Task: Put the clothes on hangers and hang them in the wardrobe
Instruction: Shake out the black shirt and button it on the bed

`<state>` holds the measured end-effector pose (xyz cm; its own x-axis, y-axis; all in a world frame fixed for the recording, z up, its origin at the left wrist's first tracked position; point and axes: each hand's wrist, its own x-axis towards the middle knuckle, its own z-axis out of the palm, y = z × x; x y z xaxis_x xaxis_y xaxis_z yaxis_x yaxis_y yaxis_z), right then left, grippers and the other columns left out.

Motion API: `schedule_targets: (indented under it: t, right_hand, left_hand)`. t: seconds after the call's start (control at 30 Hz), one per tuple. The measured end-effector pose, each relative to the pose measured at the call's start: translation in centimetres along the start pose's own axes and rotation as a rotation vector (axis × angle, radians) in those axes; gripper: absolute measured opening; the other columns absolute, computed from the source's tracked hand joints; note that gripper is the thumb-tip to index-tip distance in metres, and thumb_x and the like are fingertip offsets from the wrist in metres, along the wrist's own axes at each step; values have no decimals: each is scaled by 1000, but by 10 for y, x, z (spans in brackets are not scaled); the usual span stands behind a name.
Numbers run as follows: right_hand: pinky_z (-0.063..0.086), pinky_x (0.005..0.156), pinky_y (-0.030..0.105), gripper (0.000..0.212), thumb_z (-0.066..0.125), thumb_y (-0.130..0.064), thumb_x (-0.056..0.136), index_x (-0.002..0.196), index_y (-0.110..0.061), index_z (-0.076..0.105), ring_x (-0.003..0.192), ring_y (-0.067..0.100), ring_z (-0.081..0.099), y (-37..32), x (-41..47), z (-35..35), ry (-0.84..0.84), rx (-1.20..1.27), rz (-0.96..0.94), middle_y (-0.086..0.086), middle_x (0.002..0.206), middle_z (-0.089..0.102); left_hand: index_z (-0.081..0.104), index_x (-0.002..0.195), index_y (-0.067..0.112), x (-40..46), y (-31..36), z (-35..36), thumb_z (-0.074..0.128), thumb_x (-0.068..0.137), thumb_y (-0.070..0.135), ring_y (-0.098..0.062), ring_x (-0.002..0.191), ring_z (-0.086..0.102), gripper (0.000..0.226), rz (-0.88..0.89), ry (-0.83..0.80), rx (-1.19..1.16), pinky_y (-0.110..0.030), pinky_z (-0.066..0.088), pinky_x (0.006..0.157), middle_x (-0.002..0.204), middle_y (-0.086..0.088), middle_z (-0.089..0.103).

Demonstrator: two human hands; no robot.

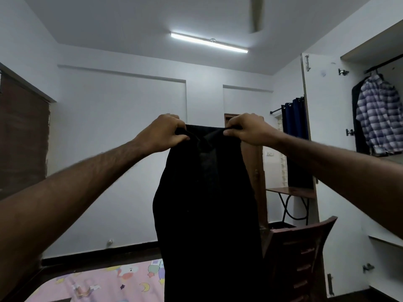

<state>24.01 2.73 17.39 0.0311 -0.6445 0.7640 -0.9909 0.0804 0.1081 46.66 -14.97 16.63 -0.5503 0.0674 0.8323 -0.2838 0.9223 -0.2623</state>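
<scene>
Black trousers (207,203) hang from each gripping hand (162,132).

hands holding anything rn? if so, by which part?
Both. Left hand and right hand grip the black garment by its top edge, one at each corner; it hangs down between them.

Both bare arms reach up from the lower corners toward the frame's centre. The left hand (163,133) and right hand (246,130) sit level, near each other, knuckles up, fingers curled, each pinching dark cloth.
</scene>
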Motion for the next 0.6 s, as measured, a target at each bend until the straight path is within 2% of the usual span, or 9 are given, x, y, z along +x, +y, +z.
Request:
schedule_targets:
  t: [0.1, 0.2, 0.3, 0.4, 0.5, 0.6]
  right_hand:
    - [42, 68, 20, 14, 69, -31, 96, 83, -29, 66, 71, -1, 62, -5, 4, 0, 37, 220, 16, -14, 76, 66]
    - [45, 64, 18, 16, 76, -34, 90, 87, -19, 70, 77, 3, 65, -14, 7, 4, 73, 188, -28, -9, 82, 69]
    - [50, 71, 29, 27, 79, -41, 84, 84, -16, 68, 77, 13, 65, -20, 8, 7, 188, 105, -9, -6, 80, 69]
    - [45, 86, 39, 27, 73, -45, 85, 83, -20, 64, 79, 18, 62, -26, 10, 8, 249, -40, 4, -8, 78, 65]
    - [38, 93, 41, 25, 69, -45, 87, 83, -22, 62, 80, 17, 60, -28, 11, 12, 253, -88, 19, -11, 77, 62]
    - [35, 92, 39, 23, 67, -44, 88, 84, -21, 62, 79, 17, 57, -28, 11, 16, 270, -102, 31, -12, 75, 59]
  left_hand:
    - [77, 94, 13, 2, 8, 2, 74, 86, 26, -16, 84, 59, 15, -19, -6, -20, -26, 44, 73, 84, 1, 62]
    - [75, 92, 10, 6, 15, 1, 74, 85, 24, -16, 81, 60, 16, -44, 25, -41, -25, 45, 70, 84, 0, 62]
    - [74, 91, 9, 7, 20, 2, 75, 85, 25, -14, 80, 57, 17, -63, 48, -53, -19, 41, 67, 84, 1, 60]
    - [74, 92, 11, 6, 26, 3, 75, 86, 27, -13, 82, 57, 17, -94, 66, -90, -14, 38, 68, 86, 2, 60]
    - [73, 90, 11, 6, 29, 4, 75, 86, 31, -14, 84, 58, 20, -117, 46, -110, -11, 36, 67, 86, 2, 59]
    - [74, 88, 14, 5, 32, 6, 79, 80, 45, -11, 81, 57, 32, -135, 10, -139, -14, 36, 66, 88, 0, 60]
